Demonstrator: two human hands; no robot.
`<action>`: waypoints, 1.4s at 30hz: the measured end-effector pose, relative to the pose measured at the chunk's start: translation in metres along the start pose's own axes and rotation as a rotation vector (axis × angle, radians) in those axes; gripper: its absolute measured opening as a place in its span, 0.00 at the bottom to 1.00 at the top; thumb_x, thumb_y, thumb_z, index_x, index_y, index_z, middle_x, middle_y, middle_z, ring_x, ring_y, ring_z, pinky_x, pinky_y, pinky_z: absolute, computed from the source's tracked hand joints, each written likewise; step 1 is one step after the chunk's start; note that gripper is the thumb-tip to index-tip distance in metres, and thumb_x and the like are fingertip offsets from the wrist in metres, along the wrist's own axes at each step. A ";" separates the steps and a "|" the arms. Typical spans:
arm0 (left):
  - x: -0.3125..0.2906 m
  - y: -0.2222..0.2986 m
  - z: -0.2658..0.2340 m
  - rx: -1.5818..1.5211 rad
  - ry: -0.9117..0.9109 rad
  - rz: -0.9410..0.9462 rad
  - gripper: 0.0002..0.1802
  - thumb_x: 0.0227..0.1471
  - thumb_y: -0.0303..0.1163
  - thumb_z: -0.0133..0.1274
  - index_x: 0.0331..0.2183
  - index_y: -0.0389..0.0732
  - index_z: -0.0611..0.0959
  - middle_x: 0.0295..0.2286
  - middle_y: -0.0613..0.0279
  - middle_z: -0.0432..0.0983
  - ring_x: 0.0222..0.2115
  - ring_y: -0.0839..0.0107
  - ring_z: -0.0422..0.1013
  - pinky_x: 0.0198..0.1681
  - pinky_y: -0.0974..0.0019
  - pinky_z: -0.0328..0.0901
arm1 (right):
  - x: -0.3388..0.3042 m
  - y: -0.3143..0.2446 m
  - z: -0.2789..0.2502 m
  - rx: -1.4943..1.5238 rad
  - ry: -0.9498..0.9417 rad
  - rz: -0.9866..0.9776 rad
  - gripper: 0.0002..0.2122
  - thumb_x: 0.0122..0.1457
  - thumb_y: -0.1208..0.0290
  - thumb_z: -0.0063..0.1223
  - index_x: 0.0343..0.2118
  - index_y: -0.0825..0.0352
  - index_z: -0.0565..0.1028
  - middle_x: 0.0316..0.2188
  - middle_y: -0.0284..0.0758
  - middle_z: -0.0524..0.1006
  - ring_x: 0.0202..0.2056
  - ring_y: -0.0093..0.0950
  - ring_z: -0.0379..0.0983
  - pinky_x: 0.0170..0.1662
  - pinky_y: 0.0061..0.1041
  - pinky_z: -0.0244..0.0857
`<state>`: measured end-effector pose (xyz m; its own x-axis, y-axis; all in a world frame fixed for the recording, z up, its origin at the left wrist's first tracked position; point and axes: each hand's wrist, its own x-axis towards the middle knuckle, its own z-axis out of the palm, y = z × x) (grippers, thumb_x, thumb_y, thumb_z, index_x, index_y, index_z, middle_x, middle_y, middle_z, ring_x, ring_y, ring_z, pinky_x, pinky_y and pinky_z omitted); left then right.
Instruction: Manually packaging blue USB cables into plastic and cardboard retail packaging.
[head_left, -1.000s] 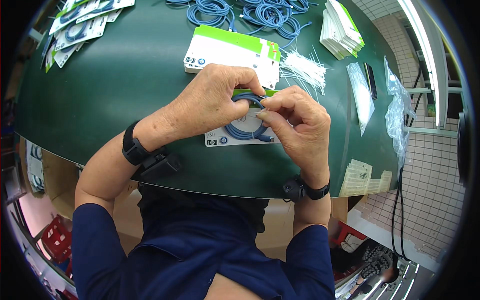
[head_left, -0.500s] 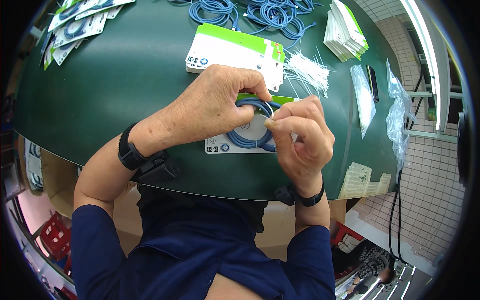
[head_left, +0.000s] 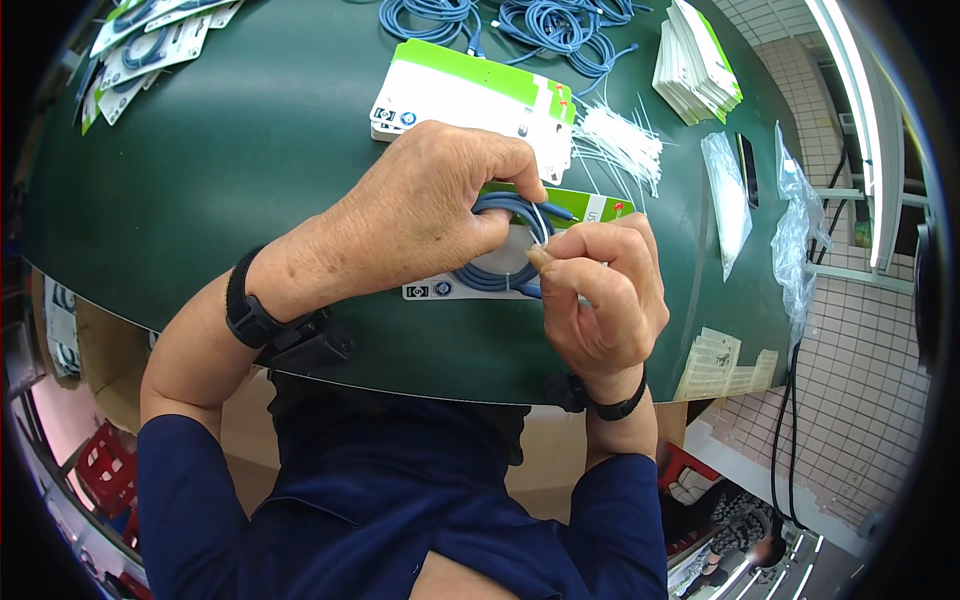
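A blue coiled cable [head_left: 492,279] lies on a white and green packaging card [head_left: 605,207] in front of me. My left hand [head_left: 420,210] is closed on the left side of the coil, its forefinger at the upper end of a white cable tie [head_left: 540,222] that loops round the strands. Thumb and forefinger of my right hand [head_left: 605,295] pinch the tie's lower end at the coil's right side. A second, pale tie wraps the bottom of the coil. My fingers hide part of the card and coil.
Beyond my hands lies a stack of cards [head_left: 455,90], with loose white cable ties [head_left: 620,138] beside it. More blue cable coils [head_left: 550,28] are at the back. Finished-looking carded cables [head_left: 150,55] pile up far left; a card stack [head_left: 695,70] and plastic bags [head_left: 725,190] lie right.
My right hand has shifted slightly left and down, still pinching the tie. More of the card's green right end and a cable plug now show above it.
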<state>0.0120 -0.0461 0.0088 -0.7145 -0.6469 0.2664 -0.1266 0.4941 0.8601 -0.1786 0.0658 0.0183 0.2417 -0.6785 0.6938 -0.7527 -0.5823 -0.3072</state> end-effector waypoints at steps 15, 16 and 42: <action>-0.001 -0.001 0.000 -0.009 -0.020 -0.048 0.15 0.45 0.17 0.55 0.37 0.36 0.88 0.34 0.57 0.86 0.37 0.66 0.82 0.43 0.65 0.75 | -0.003 0.002 0.004 0.005 -0.005 -0.005 0.15 0.52 0.84 0.72 0.34 0.60 0.75 0.32 0.32 0.80 0.30 0.29 0.74 0.30 0.26 0.67; -0.001 -0.001 0.000 -0.009 -0.021 -0.048 0.15 0.45 0.17 0.55 0.37 0.36 0.88 0.34 0.57 0.86 0.37 0.66 0.82 0.43 0.65 0.75 | -0.003 0.003 0.004 0.005 -0.005 -0.004 0.15 0.52 0.84 0.72 0.34 0.60 0.75 0.32 0.32 0.80 0.30 0.29 0.74 0.30 0.26 0.67; -0.001 -0.004 0.002 -0.093 0.001 0.010 0.13 0.45 0.18 0.56 0.37 0.34 0.87 0.32 0.52 0.86 0.35 0.63 0.83 0.42 0.64 0.75 | -0.003 0.011 0.010 0.039 -0.046 -0.007 0.14 0.47 0.87 0.71 0.33 0.62 0.79 0.30 0.31 0.80 0.29 0.29 0.72 0.29 0.26 0.65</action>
<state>0.0114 -0.0465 0.0037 -0.7145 -0.6432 0.2753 -0.0555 0.4444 0.8941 -0.1812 0.0568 0.0062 0.2758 -0.6936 0.6655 -0.7265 -0.6037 -0.3282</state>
